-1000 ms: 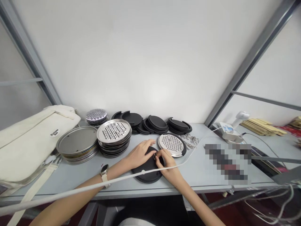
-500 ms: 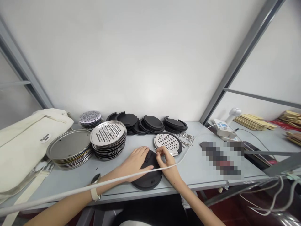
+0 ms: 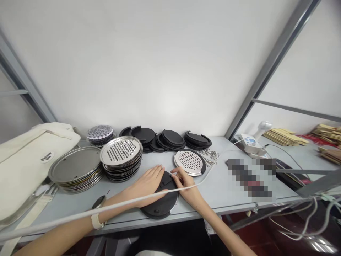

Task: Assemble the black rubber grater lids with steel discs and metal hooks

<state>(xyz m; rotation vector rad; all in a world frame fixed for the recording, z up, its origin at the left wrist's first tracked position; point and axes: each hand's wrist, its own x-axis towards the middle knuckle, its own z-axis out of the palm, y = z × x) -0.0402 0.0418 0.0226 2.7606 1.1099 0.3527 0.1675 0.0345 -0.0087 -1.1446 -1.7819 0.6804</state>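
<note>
A round black disc [image 3: 162, 204] lies near the table's front edge. Across its left side rests my left hand [image 3: 147, 185], palm down, fingers stretched out and thumb apart. At the disc's upper right edge, my right hand [image 3: 185, 183] pinches a small metal piece [image 3: 171, 174], perhaps a clip, between thumb and forefinger. Just behind my right hand sits a perforated silver plate [image 3: 189, 161] with a black rim part. Beside it is a heap of small metal clips [image 3: 210, 154]. A white cable passes in front of both hands.
Stacks of grater plates [image 3: 121, 153] and grey metal discs [image 3: 77, 165] stand left, beside a cream bag [image 3: 29, 163]. Black round parts [image 3: 173, 138] line the wall. To the right are a blurred dark object [image 3: 247, 177], a white device [image 3: 249, 142] and wooden pieces [image 3: 285, 137].
Both hands and the black disc have shifted slightly left. The right fingers now hold the small metal piece at the disc's edge. The view has also moved slightly.
</note>
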